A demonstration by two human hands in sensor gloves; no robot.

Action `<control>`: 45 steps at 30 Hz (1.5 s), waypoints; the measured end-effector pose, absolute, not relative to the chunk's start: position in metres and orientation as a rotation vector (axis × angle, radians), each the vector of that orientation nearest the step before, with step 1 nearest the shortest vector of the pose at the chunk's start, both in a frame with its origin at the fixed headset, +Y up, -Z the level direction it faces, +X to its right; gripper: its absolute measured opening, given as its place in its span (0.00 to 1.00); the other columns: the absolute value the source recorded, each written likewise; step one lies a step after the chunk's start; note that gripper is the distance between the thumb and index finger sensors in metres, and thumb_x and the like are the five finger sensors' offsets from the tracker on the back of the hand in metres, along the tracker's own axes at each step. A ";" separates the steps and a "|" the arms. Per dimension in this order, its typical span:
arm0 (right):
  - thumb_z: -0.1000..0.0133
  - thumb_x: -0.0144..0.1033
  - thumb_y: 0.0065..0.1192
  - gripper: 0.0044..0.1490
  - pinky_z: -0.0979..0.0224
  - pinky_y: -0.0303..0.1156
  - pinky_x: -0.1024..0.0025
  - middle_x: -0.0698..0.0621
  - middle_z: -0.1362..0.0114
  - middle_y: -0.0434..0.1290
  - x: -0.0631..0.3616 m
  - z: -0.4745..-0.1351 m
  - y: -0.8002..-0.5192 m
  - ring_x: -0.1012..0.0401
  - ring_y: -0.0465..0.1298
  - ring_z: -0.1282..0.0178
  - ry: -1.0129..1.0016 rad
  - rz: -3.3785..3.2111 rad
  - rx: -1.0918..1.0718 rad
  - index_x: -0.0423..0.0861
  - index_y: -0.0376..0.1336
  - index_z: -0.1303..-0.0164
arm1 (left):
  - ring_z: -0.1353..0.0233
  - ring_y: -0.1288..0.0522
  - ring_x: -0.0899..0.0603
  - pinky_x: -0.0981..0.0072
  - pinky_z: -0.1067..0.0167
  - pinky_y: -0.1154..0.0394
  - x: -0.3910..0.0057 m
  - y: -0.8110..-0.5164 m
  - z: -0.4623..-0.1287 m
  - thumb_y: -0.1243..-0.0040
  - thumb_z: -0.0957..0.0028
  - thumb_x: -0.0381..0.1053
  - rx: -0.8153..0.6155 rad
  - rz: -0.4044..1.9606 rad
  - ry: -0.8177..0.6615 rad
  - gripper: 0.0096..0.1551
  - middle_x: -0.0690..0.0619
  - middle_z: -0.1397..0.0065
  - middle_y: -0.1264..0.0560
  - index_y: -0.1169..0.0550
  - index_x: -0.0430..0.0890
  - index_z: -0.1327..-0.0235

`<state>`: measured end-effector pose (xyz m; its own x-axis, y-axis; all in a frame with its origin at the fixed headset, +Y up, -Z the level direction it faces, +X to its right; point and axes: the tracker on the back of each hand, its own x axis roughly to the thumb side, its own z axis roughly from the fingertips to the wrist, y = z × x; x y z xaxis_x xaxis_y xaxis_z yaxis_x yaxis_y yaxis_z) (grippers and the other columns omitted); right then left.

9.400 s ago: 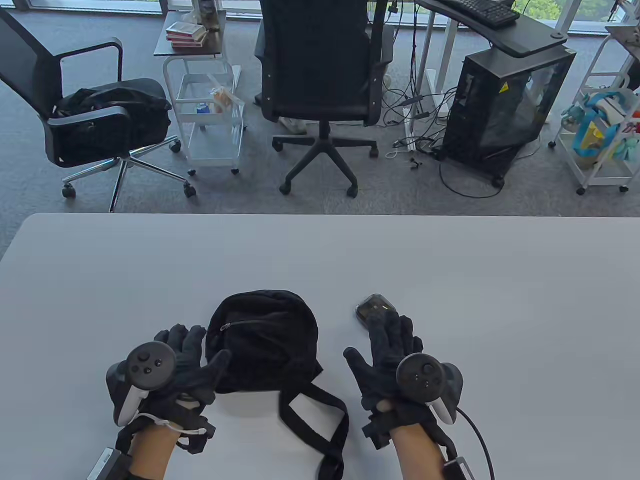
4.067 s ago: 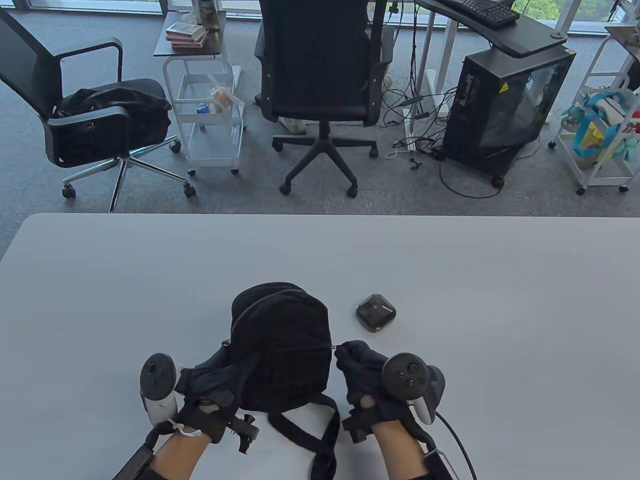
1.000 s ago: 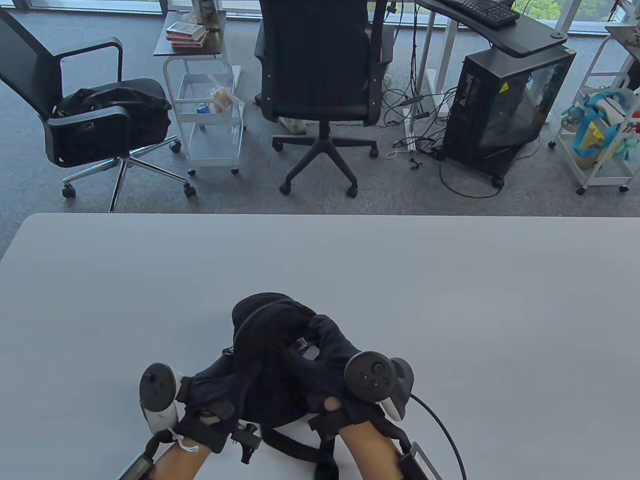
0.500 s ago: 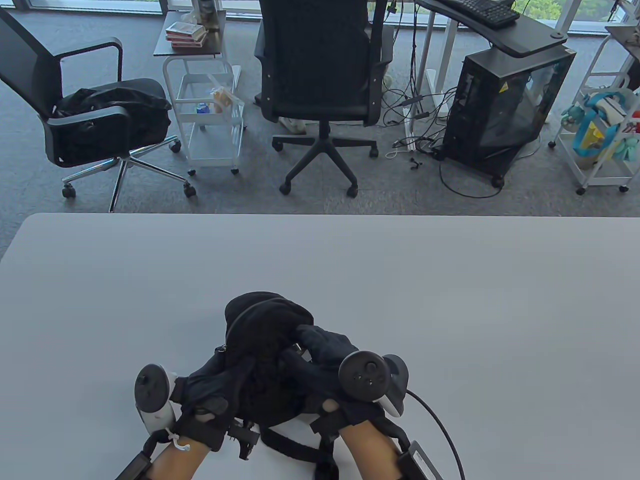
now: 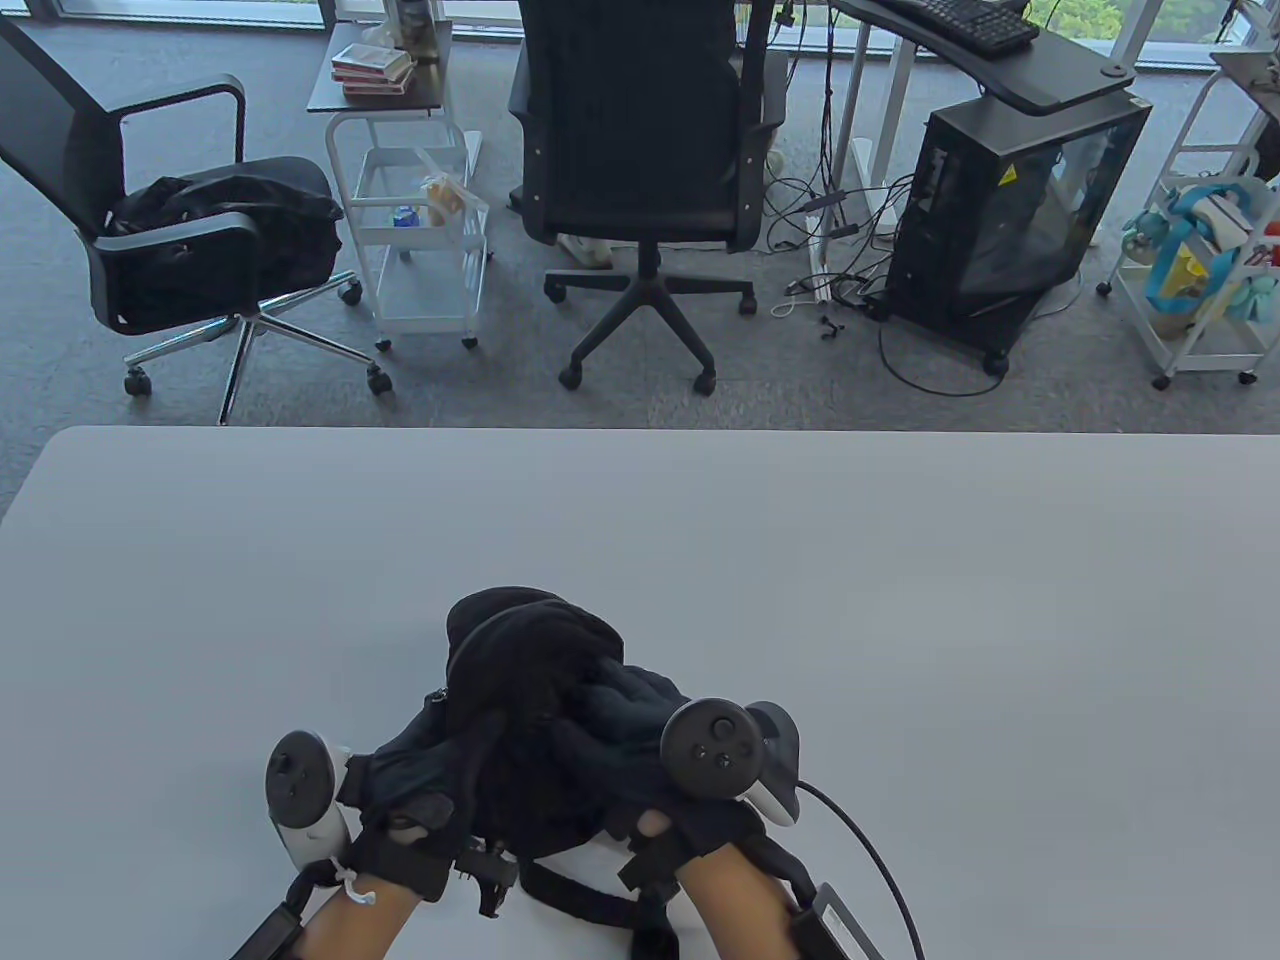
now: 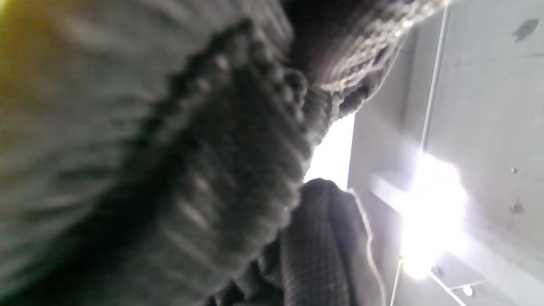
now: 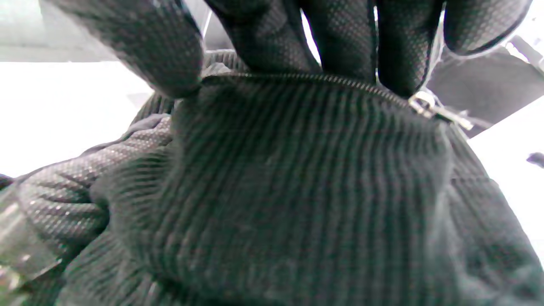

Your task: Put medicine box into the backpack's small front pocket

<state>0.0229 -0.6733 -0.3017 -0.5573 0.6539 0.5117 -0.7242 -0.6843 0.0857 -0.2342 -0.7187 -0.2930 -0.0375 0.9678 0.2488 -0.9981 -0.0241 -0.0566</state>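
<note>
The black corduroy backpack (image 5: 530,650) stands on the white table (image 5: 900,600) near its front edge. My left hand (image 5: 430,770) grips the backpack's left side. My right hand (image 5: 620,705) lies over the front pocket. In the right wrist view its fingers (image 7: 340,38) reach down behind the pocket's zipper edge, the thumb stays outside on the ribbed fabric (image 7: 297,191), and the zipper pull (image 7: 440,112) sits at the right end. The medicine box is hidden. The left wrist view shows only blurred dark fabric (image 6: 127,170) close up.
The backpack's straps (image 5: 590,900) trail toward the table's front edge between my wrists. The right tracker's cable (image 5: 860,850) runs off to the lower right. Office chairs, carts and a computer tower stand on the floor beyond the table's far edge.
The medicine box showed between my right fingers at the pocket mouth; now it is out of sight. My right hand has sunk lower and leftward onto the pocket. The left hand has kept its grip.
</note>
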 end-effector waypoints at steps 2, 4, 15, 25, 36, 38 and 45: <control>0.40 0.60 0.59 0.43 0.35 0.61 0.30 0.30 0.25 0.68 0.027 -0.303 -0.673 0.29 0.65 0.27 -0.160 2.220 0.672 0.33 0.76 0.42 | 0.29 0.28 0.29 0.20 0.38 0.45 -0.237 -0.717 -0.294 0.32 0.46 0.53 0.160 1.571 -0.263 0.23 0.44 0.37 0.16 0.18 0.46 0.40; 0.40 0.62 0.57 0.45 0.34 0.59 0.28 0.30 0.23 0.65 0.034 -0.305 -0.675 0.29 0.63 0.26 -0.222 2.157 0.644 0.33 0.72 0.37 | 0.29 0.28 0.29 0.20 0.37 0.45 -0.240 -0.715 -0.295 0.33 0.46 0.53 0.172 1.619 -0.258 0.24 0.45 0.38 0.16 0.18 0.47 0.40; 0.38 0.74 0.46 0.69 0.35 0.38 0.23 0.20 0.20 0.36 0.071 -0.333 -0.748 0.23 0.36 0.24 0.310 1.558 0.202 0.25 0.36 0.18 | 0.31 0.25 0.34 0.22 0.36 0.45 -0.261 -0.708 -0.305 0.34 0.45 0.55 0.122 1.923 -0.348 0.23 0.46 0.43 0.13 0.18 0.47 0.40; 0.40 0.82 0.42 0.74 0.41 0.21 0.25 0.25 0.15 0.42 0.037 -0.327 -0.759 0.28 0.29 0.21 0.659 1.120 0.420 0.27 0.34 0.15 | 0.33 0.25 0.34 0.22 0.35 0.46 -0.253 -0.713 -0.312 0.35 0.44 0.54 -0.002 1.926 -0.455 0.24 0.45 0.46 0.12 0.19 0.45 0.39; 0.37 0.56 0.58 0.44 0.31 0.62 0.32 0.39 0.31 0.75 0.036 -0.325 -0.716 0.39 0.75 0.29 0.384 1.167 0.508 0.32 0.59 0.26 | 0.33 0.27 0.32 0.23 0.36 0.46 -0.274 -0.728 -0.316 0.35 0.43 0.55 0.095 1.721 -0.156 0.25 0.43 0.44 0.14 0.20 0.44 0.38; 0.37 0.53 0.58 0.40 0.32 0.66 0.35 0.40 0.34 0.78 0.037 -0.323 -0.712 0.41 0.78 0.33 0.308 1.220 0.472 0.32 0.62 0.30 | 0.32 0.28 0.30 0.22 0.36 0.47 -0.275 -0.729 -0.317 0.35 0.43 0.55 0.079 1.708 -0.134 0.27 0.42 0.42 0.15 0.21 0.42 0.36; 0.38 0.48 0.61 0.35 0.36 0.69 0.36 0.40 0.41 0.82 0.052 -0.319 -0.695 0.42 0.82 0.39 0.082 1.388 0.378 0.30 0.68 0.37 | 0.26 0.41 0.22 0.20 0.38 0.55 -0.285 -0.720 -0.310 0.32 0.45 0.66 0.200 1.503 -0.031 0.50 0.32 0.22 0.34 0.38 0.40 0.21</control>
